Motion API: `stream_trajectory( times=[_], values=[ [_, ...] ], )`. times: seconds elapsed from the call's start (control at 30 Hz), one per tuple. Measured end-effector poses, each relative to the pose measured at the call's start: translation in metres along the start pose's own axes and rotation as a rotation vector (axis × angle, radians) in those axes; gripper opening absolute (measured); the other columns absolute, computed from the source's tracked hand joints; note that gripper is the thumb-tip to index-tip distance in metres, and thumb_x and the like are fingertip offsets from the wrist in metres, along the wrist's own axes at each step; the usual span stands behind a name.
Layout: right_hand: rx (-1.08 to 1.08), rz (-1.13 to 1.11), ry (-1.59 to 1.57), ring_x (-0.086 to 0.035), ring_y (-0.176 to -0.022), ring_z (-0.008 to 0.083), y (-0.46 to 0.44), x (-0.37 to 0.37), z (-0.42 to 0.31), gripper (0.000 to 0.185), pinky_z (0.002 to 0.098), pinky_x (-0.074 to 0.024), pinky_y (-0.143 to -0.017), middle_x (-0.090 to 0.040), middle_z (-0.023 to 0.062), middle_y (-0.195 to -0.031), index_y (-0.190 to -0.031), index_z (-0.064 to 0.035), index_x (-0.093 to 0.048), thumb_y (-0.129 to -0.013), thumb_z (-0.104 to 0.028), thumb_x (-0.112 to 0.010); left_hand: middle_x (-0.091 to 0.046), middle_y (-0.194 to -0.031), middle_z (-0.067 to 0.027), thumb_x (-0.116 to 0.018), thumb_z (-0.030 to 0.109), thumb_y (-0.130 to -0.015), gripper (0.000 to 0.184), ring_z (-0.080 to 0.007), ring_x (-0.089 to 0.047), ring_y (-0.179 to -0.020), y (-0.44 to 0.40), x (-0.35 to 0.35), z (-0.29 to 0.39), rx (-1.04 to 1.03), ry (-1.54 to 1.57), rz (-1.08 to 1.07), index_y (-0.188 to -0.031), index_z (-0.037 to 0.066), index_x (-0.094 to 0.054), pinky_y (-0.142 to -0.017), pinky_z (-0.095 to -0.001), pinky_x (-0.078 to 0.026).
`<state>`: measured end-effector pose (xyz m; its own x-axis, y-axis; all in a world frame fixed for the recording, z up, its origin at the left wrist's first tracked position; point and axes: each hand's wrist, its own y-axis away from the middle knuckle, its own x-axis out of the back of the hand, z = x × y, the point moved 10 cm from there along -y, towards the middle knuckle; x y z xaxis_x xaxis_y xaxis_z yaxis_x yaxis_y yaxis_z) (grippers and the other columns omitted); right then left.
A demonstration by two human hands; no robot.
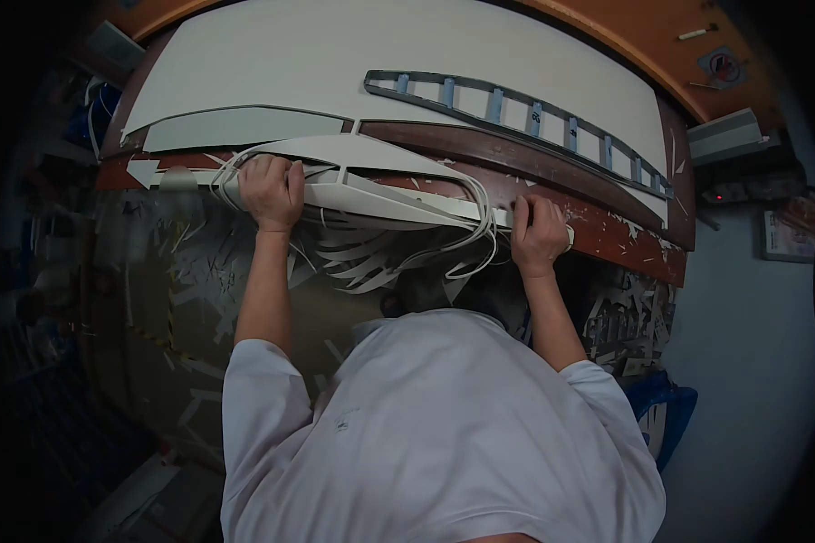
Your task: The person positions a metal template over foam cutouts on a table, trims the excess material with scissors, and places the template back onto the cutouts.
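Observation:
My left hand (272,192) is closed around a bundle of thin white strips (229,181) at the front edge of the table. My right hand (539,237) is closed at the right end of the same white cut sheet material (389,201), its fingers curled over the edge. Between my hands the material has long curved openings, and loose strips (358,242) droop below it. What each hand pinches is partly hidden by the fingers. Behind my hands lies a long, ladder-like grey frame (494,106) with blue crosspieces, resting on a large white sheet (281,54).
The red-brown tabletop (607,237) shows along the front, scattered with small white scraps. Heaps of offcut strips (217,262) lie below the table edge. A blue object (666,412) stands at lower right. An orange panel (643,36) borders the far side.

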<state>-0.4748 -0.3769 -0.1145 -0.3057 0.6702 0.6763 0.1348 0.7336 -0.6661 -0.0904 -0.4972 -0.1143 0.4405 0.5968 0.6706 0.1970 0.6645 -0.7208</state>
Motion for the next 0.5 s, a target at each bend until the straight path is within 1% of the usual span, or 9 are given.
stream_trajectory(
  times=[0.2, 0.4, 0.5],
  values=[
    [0.019, 0.054, 0.075, -0.061, -0.069, 0.0314, 0.009, -0.003, 0.002, 0.013, 0.0413, -0.0483, -0.061, -0.063, 0.0106, -0.075, -0.082, -0.0066, -0.062, -0.087, -0.017, -0.067, -0.054, -0.072, -0.0083, -0.062, 0.030, -0.085, 0.028, -0.0305, -0.054, -0.073, 0.006, 0.002, 0.000, -0.028, 0.010, 0.075, -0.068, 0.009, -0.056, -0.074, -0.0423, -0.041],
    [0.047, 0.144, 0.122, -0.063, -0.071, 0.0308, 0.014, 0.002, -0.001, 0.015, 0.0413, -0.0490, -0.061, -0.063, 0.0102, -0.075, -0.081, -0.0076, -0.063, -0.089, -0.020, -0.066, -0.058, -0.077, -0.0074, -0.063, 0.034, -0.088, 0.031, -0.0294, -0.055, -0.078, 0.013, 0.002, -0.002, 0.006, -0.008, 0.067, -0.070, 0.009, -0.058, -0.078, -0.0422, -0.041],
    [0.019, 0.160, 0.120, -0.063, -0.071, 0.0304, 0.021, -0.001, 0.004, 0.014, 0.0416, -0.0494, -0.062, -0.064, 0.0099, -0.075, -0.082, -0.0088, -0.063, -0.089, -0.021, -0.066, -0.060, -0.080, -0.0068, -0.065, 0.038, -0.088, 0.033, -0.0283, -0.057, -0.081, 0.020, 0.006, -0.005, 0.025, 0.001, 0.057, -0.073, 0.009, -0.060, -0.080, -0.0425, -0.041]
  ],
)
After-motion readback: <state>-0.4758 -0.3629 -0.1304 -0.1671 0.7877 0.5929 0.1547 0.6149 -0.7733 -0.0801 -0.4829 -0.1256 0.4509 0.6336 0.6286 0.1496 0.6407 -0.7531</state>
